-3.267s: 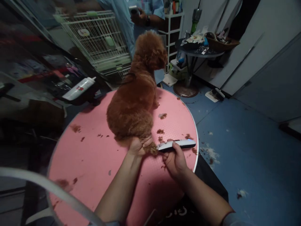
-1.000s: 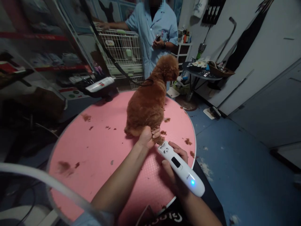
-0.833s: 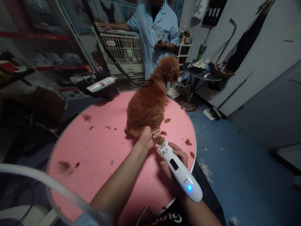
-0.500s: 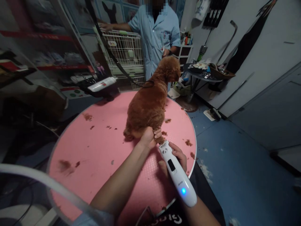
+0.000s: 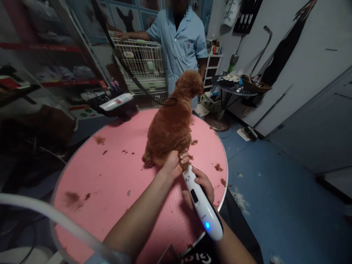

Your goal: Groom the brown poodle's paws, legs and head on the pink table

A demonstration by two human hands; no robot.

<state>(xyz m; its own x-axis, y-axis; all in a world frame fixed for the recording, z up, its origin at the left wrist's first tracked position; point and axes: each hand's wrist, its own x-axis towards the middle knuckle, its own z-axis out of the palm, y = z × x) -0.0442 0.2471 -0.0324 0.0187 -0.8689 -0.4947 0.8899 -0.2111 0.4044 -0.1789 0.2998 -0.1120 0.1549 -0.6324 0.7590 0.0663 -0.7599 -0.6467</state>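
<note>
A brown curly-haired dog (image 5: 170, 126) is on the round pink table (image 5: 110, 183), its back towards me and its head turned to the right. My left hand (image 5: 176, 163) is closed around one of its hind paws (image 5: 184, 165). In my right hand (image 5: 205, 185) lies a white hair clipper (image 5: 202, 205) with a blue light glowing near its end. The clipper's head is right at the held paw; whether the blade touches the hair I cannot tell. A dark strap (image 5: 134, 79) runs down to the dog's neck area.
Tufts of cut brown hair (image 5: 72, 198) lie across the table. Behind the dog stands a person in a light blue shirt (image 5: 181, 47), one arm over a wire cage (image 5: 145, 60). A black holder with a white bottle (image 5: 117, 102) sits at the table's far-left edge. A pale curved tube (image 5: 55, 216) crosses lower left.
The clipper has tilted a little, turning its face, while still at the paw. The standing person's hand has dropped from near the dog's head to their side. My left hand keeps its hold.
</note>
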